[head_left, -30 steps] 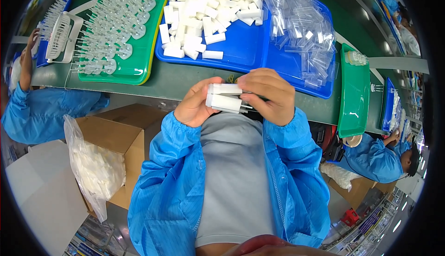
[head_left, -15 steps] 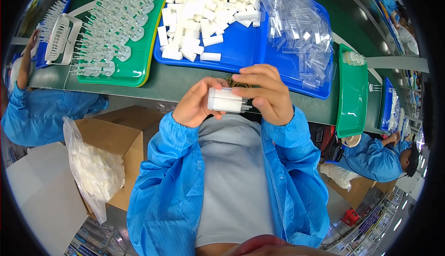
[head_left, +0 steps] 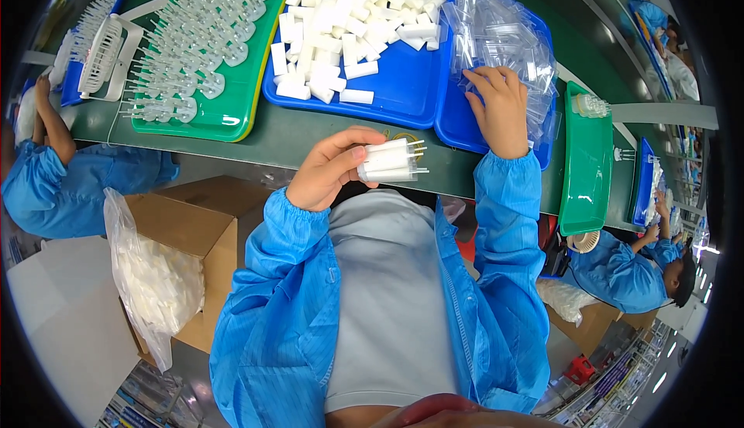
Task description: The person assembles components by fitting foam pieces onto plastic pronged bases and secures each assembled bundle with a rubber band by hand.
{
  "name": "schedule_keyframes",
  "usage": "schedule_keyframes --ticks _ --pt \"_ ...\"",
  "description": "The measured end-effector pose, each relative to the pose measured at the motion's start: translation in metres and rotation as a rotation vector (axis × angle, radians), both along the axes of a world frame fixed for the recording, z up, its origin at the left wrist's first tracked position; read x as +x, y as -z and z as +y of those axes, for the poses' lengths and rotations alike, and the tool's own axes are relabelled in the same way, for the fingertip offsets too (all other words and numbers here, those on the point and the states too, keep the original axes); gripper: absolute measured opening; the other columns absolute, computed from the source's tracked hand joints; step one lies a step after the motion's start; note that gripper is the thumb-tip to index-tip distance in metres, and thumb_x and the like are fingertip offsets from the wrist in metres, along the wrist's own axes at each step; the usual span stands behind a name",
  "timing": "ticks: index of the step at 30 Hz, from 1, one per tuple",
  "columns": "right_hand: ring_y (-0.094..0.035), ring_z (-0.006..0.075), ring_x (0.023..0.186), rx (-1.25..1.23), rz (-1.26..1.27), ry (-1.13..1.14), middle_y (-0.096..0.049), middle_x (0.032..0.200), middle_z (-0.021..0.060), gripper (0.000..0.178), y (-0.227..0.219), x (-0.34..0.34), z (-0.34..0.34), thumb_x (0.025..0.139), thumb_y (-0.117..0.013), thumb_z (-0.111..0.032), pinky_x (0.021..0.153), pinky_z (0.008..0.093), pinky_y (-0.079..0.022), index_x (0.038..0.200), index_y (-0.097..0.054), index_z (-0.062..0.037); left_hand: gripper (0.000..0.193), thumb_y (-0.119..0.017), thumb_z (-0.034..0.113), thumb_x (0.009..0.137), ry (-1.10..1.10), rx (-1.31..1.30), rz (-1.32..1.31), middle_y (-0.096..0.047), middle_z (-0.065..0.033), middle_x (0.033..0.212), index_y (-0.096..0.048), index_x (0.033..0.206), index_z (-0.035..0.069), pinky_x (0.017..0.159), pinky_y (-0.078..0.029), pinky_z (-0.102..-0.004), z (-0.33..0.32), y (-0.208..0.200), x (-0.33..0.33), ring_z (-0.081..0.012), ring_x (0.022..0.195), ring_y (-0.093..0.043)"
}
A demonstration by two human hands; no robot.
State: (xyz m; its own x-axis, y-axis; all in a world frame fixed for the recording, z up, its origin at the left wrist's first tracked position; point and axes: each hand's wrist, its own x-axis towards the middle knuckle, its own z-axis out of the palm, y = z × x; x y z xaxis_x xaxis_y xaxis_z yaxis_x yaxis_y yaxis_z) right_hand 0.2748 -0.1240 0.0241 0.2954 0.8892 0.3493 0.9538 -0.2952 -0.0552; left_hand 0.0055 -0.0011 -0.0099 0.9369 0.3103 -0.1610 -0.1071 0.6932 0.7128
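Observation:
My left hand (head_left: pixel 332 166) grips a clear plastic pronged piece (head_left: pixel 389 161), held in front of my chest. White blocks fill it lengthwise, and thin clear prongs stick out past them to the right. Over the right-hand blue tray (head_left: pixel 457 122), my right hand (head_left: pixel 500 110) has its fingers apart and curved, at the edge of a heap of clear plastic tubes (head_left: pixel 504 37). Nothing shows between its thumb and fingers. White foam-like blocks (head_left: pixel 349 21) are piled in the blue tray (head_left: pixel 415 103) to the left.
A green tray (head_left: pixel 225 122) at left carries several clear pronged pieces (head_left: pixel 205 33); beside it stands a white fan (head_left: pixel 101 58). Another green tray (head_left: pixel 587 172) is at right. Rubber bands (head_left: pixel 403 140) lie near the bench edge. Below left, a cardboard box (head_left: pixel 221 234) holds bagged white pieces. Co-workers sit either side.
My right hand has left the pronged piece and moved up and right to the clear tubes. My left hand keeps its hold, with the piece tilted slightly.

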Motion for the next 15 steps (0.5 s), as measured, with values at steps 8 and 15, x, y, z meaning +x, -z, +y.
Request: schedule_keyframes --ticks 8,15 --pt "-0.054 0.0262 0.101 0.08 0.006 -0.12 -0.063 0.099 0.0027 0.024 -0.007 0.001 0.003 0.071 -0.074 -0.014 0.085 0.0393 -0.039 0.094 -0.069 -0.0099 0.043 -0.052 0.011 0.093 0.029 -0.024 -0.016 -0.057 -0.0123 0.126 -0.046 0.135 0.002 0.087 -0.052 -0.0346 -0.001 -0.003 0.0 -0.0194 0.109 -0.059" --pt "-0.056 0.0249 0.087 0.28 0.747 -0.228 -0.064 0.088 0.0073 0.018 -0.033 -0.038 -0.005 0.076 -0.071 -0.009 0.078 0.0349 -0.042 0.094 -0.068 -0.0063 0.047 -0.056 0.009 0.091 0.021 -0.003 0.0 -0.059 -0.0122 0.122 -0.045 0.136 0.001 0.089 -0.052 -0.0347 -0.003 0.003 0.0 -0.0198 0.108 -0.059"
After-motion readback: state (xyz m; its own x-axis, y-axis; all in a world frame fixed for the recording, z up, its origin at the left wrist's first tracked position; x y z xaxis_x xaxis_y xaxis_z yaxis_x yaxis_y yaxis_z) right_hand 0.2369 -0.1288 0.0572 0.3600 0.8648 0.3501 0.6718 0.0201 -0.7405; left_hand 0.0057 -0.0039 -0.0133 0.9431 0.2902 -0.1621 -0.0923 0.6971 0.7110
